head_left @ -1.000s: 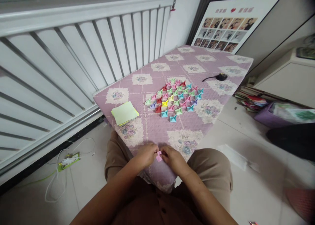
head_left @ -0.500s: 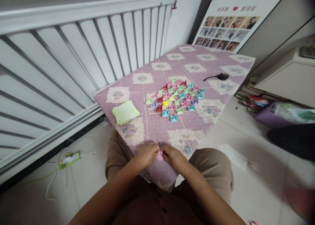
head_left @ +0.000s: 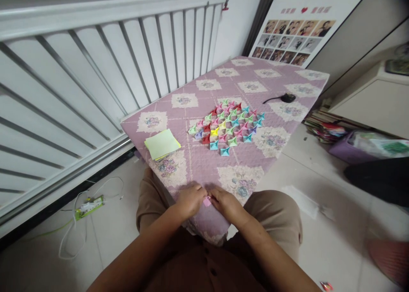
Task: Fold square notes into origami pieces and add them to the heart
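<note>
My left hand (head_left: 190, 199) and my right hand (head_left: 226, 203) meet at the near corner of a table covered with a purple quilted cloth (head_left: 204, 164). Together they pinch a small pink folded paper piece (head_left: 207, 201), mostly hidden by my fingers. Farther out on the cloth lies a patch of several small folded paper shapes (head_left: 228, 126) in pink, green, blue, red and yellow, laid side by side. To the left of them sits a stack of pale yellow-green paper squares (head_left: 161, 144).
A black object with a cord (head_left: 284, 98) lies at the table's far right. A white radiator (head_left: 96, 70) runs along the left. A framed photo board (head_left: 297, 32) leans behind the table. A power strip with cable (head_left: 89, 206) lies on the floor; books (head_left: 324, 132) sit right.
My fingers have closed in more around the pink piece, so less of it shows. The view has shifted slightly; nothing on the table has moved.
</note>
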Demonstrator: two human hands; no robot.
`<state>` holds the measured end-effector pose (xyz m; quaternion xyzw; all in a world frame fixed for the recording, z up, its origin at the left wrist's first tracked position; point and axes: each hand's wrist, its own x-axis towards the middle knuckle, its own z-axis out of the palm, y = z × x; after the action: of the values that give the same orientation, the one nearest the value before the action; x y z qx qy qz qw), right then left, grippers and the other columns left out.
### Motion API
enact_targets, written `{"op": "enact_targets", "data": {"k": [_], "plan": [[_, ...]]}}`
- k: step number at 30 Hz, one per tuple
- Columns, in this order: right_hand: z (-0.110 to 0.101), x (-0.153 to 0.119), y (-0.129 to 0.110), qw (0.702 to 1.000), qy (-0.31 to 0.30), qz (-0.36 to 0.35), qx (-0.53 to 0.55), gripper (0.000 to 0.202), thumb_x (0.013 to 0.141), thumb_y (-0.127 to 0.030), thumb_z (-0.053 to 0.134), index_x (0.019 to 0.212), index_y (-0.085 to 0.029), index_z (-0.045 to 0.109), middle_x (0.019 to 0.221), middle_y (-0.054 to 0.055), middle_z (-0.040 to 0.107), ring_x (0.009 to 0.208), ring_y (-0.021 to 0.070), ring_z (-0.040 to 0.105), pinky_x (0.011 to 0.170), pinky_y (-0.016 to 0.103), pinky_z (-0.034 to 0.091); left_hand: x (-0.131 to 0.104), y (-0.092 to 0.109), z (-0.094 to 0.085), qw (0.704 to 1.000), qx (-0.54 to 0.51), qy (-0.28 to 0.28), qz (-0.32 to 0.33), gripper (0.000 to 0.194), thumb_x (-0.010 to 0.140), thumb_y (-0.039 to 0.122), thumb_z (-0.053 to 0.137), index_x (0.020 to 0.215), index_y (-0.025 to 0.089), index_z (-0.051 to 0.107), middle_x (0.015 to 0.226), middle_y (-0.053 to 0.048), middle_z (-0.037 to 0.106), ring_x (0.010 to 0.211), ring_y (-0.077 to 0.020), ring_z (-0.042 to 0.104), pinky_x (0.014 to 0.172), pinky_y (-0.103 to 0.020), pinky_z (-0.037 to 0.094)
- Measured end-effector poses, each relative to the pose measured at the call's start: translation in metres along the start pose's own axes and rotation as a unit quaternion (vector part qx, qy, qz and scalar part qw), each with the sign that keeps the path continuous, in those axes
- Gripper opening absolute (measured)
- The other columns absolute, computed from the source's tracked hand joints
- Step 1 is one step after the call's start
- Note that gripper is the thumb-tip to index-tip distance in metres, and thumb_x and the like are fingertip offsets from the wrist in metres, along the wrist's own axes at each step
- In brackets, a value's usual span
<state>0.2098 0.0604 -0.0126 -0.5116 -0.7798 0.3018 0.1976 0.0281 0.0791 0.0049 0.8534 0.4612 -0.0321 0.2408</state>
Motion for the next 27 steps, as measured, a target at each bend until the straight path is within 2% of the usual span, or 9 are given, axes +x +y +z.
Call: {"op": "enact_targets", "data": {"k": [5, 10, 14, 19, 27], "plan": [[0.002, -0.002, 0.004, 0.999, -0.004, -0.028, -0.031, 0.011, 0.084, -0.017, 0.051, 0.082, -0.021, 0.061, 0.086, 0.004, 0.062, 0.081, 0.0169, 0.059, 0.075, 0.028, 0.047, -0.002, -0.002, 0.006, 0.999, 0.024, 0.021, 0.012, 0.024, 0.096, 0.028, 0.036, 0.1, 0.021, 0.059, 0.103, -0.005, 0.056, 0.087, -0.0181, 0.055, 0.071, -0.027, 0.042], [0.007, -0.008, 0.005, 0.993, 0.012, -0.054, -0.108, 0.023, 0.092, -0.028, 0.043, 0.079, -0.021, 0.06, 0.082, 0.004, 0.06, 0.077, 0.0165, 0.057, 0.072, 0.027, 0.047, -0.003, -0.006, 0.012, 0.998, 0.04, 0.03, 0.031, 0.026, 0.096, 0.027, 0.035, 0.102, 0.021, 0.059, 0.103, -0.006, 0.056, 0.086, -0.0184, 0.055, 0.072, -0.028, 0.043], [0.011, -0.013, 0.004, 0.987, 0.03, -0.055, -0.147, 0.025, 0.093, -0.027, 0.04, 0.08, -0.021, 0.06, 0.08, 0.004, 0.058, 0.077, 0.0168, 0.057, 0.071, 0.028, 0.047, -0.006, -0.007, 0.015, 0.997, 0.063, 0.034, 0.042, 0.027, 0.096, 0.027, 0.034, 0.102, 0.021, 0.06, 0.102, -0.007, 0.056, 0.084, -0.0189, 0.055, 0.072, -0.03, 0.043], [0.014, -0.014, 0.003, 0.991, 0.044, -0.046, -0.115, 0.021, 0.092, -0.023, 0.042, 0.083, -0.019, 0.06, 0.082, 0.006, 0.059, 0.076, 0.0179, 0.058, 0.069, 0.03, 0.047, -0.008, -0.006, 0.015, 0.997, 0.047, 0.044, 0.032, 0.027, 0.096, 0.026, 0.036, 0.106, 0.022, 0.06, 0.103, -0.006, 0.057, 0.085, -0.0182, 0.055, 0.074, -0.029, 0.043], [0.004, -0.005, 0.004, 0.997, 0.024, -0.063, -0.025, 0.011, 0.082, -0.012, 0.052, 0.077, -0.02, 0.059, 0.079, 0.003, 0.059, 0.074, 0.0154, 0.058, 0.067, 0.026, 0.046, -0.005, -0.009, 0.008, 0.998, -0.003, 0.052, 0.031, 0.018, 0.093, 0.025, 0.045, 0.094, 0.023, 0.062, 0.096, -0.002, 0.059, 0.09, -0.0163, 0.055, 0.076, -0.026, 0.043]]}}
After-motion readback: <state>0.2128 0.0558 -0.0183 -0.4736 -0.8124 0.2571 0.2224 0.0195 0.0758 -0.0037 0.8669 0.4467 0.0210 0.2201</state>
